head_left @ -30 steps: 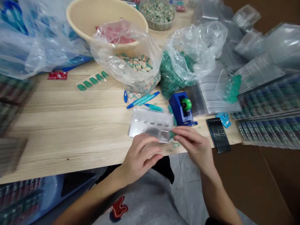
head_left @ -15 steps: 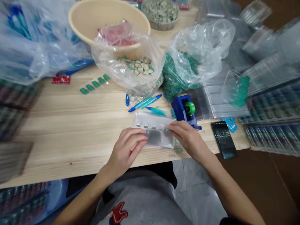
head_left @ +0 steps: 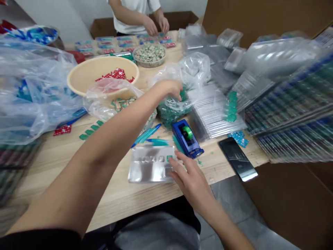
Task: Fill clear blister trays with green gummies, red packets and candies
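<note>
My left hand reaches far forward into a clear plastic bag of small green pieces. Its fingers are curled together and point down; whatever is between them is hidden. My right hand rests its spread fingers at the right end of a clear plastic blister tray with a row of small slots. One green piece sits in the rightmost slot, beside my fingertips. Just behind the tray lie blue pens and a blue tape dispenser with green tape.
A phone lies at the right front edge. Stacked clear trays and filled packs stand right. A cream basin holds red packets. Across the table, a co-worker's hands handle packs. Bulging plastic bags occupy the left.
My left hand has left the tray and gone forward into the bag of green pieces. My right hand stays at the tray's right end. The view has tilted up.
</note>
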A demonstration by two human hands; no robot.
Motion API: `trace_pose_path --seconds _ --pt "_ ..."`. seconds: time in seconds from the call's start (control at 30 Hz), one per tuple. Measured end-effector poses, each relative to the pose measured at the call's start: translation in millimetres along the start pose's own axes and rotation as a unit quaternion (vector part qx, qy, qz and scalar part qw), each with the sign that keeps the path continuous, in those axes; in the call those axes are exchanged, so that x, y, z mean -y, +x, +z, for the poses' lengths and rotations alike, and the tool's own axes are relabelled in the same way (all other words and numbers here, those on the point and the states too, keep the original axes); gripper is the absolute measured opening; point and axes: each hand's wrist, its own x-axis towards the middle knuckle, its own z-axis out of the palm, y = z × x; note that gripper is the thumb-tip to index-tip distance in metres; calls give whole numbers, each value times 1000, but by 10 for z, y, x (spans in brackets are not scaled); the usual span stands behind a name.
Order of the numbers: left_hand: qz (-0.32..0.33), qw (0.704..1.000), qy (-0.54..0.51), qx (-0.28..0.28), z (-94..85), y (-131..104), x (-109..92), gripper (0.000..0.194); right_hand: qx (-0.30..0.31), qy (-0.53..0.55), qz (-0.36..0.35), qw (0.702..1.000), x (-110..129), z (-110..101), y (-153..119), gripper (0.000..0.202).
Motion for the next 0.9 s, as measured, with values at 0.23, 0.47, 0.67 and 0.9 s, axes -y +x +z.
trace_pose_path --seconds 0.23,0.47,0.67,0.9 --pt "-44 989 89 109 171 268 -94 51 -17 82 96 992 -131 -66 -370 28" --pt "-20 994 90 65 203 296 -10 36 -58 94 108 988 -136 -71 -403 24" --pt "-26 999 -34 10 50 220 200 28 -124 180 157 963 -89 -191 -452 25" --pt "-31 878 -450 -159 -33 34 406 23 -151 574 277 756 41 -199 25 21"
